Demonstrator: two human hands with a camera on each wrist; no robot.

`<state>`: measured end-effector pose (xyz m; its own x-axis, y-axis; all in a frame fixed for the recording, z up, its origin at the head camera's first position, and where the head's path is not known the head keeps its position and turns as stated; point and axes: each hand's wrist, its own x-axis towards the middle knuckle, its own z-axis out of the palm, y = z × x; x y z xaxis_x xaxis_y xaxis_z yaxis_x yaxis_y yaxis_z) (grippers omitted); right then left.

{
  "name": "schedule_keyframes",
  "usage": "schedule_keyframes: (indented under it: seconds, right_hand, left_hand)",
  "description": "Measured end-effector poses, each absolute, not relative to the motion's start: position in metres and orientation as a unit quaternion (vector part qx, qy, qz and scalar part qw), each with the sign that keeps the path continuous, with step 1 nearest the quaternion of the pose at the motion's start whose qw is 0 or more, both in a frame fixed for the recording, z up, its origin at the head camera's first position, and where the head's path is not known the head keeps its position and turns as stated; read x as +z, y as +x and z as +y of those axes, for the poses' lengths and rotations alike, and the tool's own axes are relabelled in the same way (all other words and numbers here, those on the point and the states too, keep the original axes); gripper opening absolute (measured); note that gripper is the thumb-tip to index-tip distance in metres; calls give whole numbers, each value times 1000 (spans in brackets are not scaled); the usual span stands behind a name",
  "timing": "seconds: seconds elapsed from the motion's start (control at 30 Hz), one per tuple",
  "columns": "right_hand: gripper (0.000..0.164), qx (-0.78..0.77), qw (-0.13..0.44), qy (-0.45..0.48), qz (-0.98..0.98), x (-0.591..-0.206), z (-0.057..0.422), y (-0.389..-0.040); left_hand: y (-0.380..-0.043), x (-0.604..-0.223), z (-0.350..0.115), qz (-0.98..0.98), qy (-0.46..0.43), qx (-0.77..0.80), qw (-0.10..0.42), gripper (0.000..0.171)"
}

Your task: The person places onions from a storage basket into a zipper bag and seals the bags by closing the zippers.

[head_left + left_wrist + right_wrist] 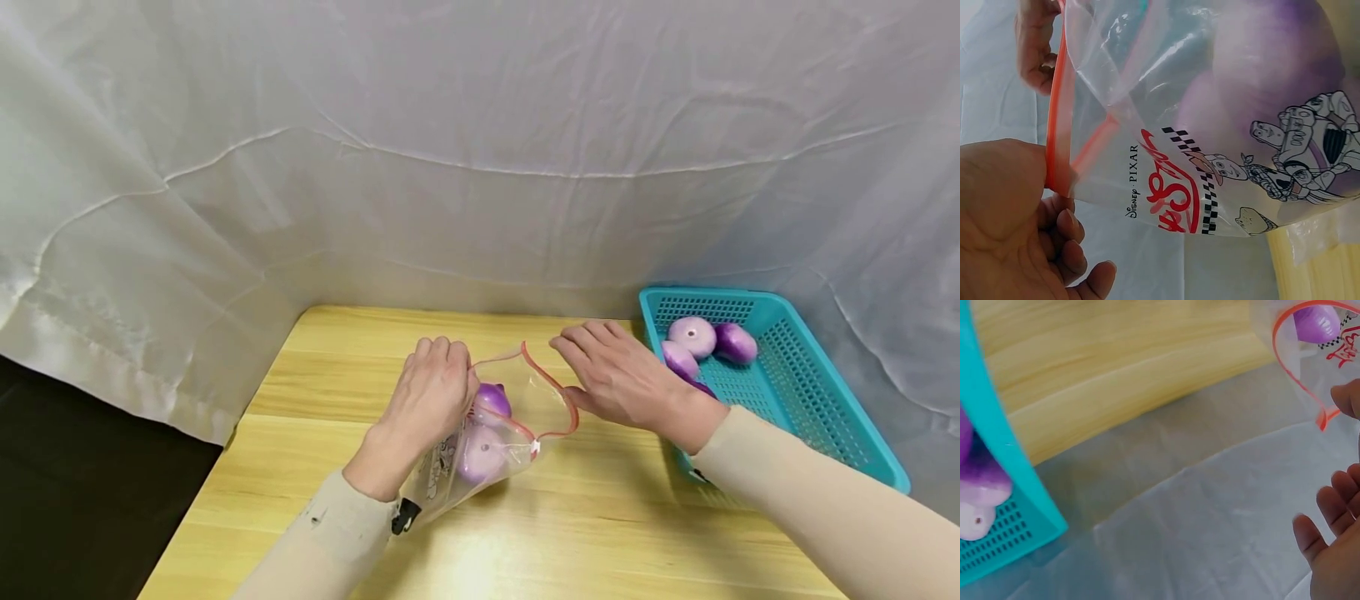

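My left hand (431, 396) pinches the rim of a clear zip bag (1129, 162) with a red zip strip and printed cartoon figures. Purple-and-white, onion-like vegetables (482, 454) lie inside, seen through the plastic. The bag's mouth gapes toward the right. Beside that mouth is my right hand (626, 379), its fingers extended and holding nothing. Its thumb is close to the red rim; whether they touch I cannot tell. In the right wrist view, the fingers of the right hand (1341, 550) are spread apart.
To the right, a turquoise plastic basket (832, 392) holds several more purple-and-white onion-like vegetables (692, 337). Both stand on a light wooden table (337, 358). Behind it hangs a pale grey cloth (480, 225). A dark area (75, 483) lies beyond the table's left edge.
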<state>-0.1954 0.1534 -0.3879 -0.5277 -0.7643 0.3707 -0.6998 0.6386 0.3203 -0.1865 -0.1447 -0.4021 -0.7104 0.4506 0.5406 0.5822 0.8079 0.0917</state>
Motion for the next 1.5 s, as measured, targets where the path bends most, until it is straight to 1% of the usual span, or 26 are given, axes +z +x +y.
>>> schedule_keyframes:
  seconds: [0.1, 0.2, 0.4, 0.53, 0.8, 1.0, 1.2, 1.33, 1.43, 1.5]
  right_hand:
    - [63, -62, 263, 405, -873, -390, 164, -194]
    - [54, -61, 280, 390, -875, -390, 176, -192]
    - [44, -50, 292, 367, -882, -388, 202, -190]
    - [43, -42, 301, 347, -887, -387, 220, -188]
    - [61, -16, 316, 282, -906, -392, 255, -175]
    - [76, -33, 305, 236, -922, -402, 281, -162]
    - [89, -57, 285, 232, -928, -417, 307, -156]
    - [94, -67, 280, 236, -928, -428, 318, -151]
    - [96, -70, 257, 232, -935, -435, 323, -143]
    - [87, -67, 225, 222, -946, -438, 324, -137]
  left_hand:
    - [-186, -404, -144, -912, -285, -120, 269, 21]
    - [-187, -406, -144, -912, -286, -121, 269, 21]
    - [-185, -406, -145, -921, -276, -152, 228, 17]
    - [-183, -404, -145, -926, -272, -164, 207, 15]
    - [-182, -404, -146, -928, -273, -166, 194, 15]
    - [-182, -405, -146, -927, -276, -171, 187, 14]
    - [-182, -405, -148, -930, -272, -172, 179, 13]
    - [-181, -405, -149, -932, -271, -174, 168, 13]
    - [-181, -404, -150, -933, -268, -177, 161, 13]
    - [-181, -404, -151, -934, -266, -177, 158, 13]
